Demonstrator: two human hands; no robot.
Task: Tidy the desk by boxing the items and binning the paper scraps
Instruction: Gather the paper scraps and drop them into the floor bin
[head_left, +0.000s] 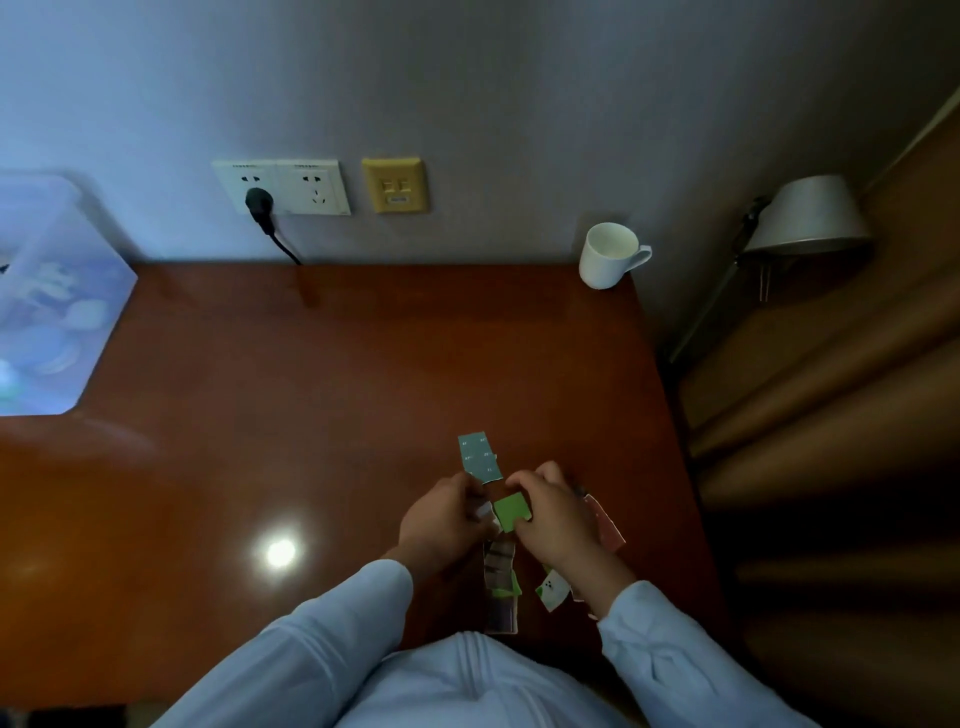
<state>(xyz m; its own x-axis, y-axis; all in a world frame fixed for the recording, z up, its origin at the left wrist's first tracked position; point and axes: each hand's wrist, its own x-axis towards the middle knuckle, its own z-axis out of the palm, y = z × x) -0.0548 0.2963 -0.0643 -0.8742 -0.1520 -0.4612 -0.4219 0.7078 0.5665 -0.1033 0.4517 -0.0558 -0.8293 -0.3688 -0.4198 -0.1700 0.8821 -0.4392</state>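
Observation:
Several paper scraps lie on the brown desk (311, 395) near its front right. My right hand (558, 514) pinches a green paper scrap (511, 512) between thumb and fingers. My left hand (447, 519) is closed on paper scraps, with a pale scrap (484, 512) showing at its fingertips. A teal scrap (480, 457) lies just beyond both hands. A reddish scrap (605, 525) sticks out from under my right hand. Below the hands lie a grey and green scrap (500, 571) and a white and green scrap (553, 590). A clear plastic box (47, 296) holding items stands at the desk's far left.
A white mug (610, 254) stands at the desk's back right corner. Wall sockets (283, 187) with a black plug (260, 205) are on the wall behind the desk. A lamp (808, 218) and brown curtains (831, 415) are to the right of the desk.

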